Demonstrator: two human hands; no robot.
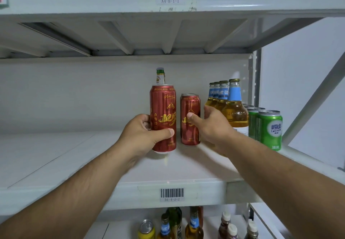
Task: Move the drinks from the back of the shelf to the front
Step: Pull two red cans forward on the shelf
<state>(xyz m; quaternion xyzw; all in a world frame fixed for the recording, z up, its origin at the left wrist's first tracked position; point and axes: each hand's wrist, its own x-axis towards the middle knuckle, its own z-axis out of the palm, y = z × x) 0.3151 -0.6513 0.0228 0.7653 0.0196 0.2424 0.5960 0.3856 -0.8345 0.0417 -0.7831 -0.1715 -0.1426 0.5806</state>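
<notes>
- Head view: the left hand (143, 132) has its fingers wrapped round a tall red can (164, 119), thumb across the front; the can's base looks slightly lifted or tilted off the shelf (56, 154), about midway between the back wall and the front edge.
- The right hand (209, 126) reaches for a second red can (190, 119) standing further back; its thumb lies on the can's front and its fingers curl round the right side, so it appears to grip the can. At least one more red can seems to stand close behind this one.
- A green-capped bottle (160, 76) stands behind the first can, near the back wall.
- Toward the right end of the shelf, a row of blue-labelled bottles (233, 104) and a row of green cans (270, 128) run from back to front; the front green can sits nearest the front edge.
- Judgement: the task is partway through. No red can is at the front edge yet; the red cans and the bottle at the back still need bringing forward.
</notes>
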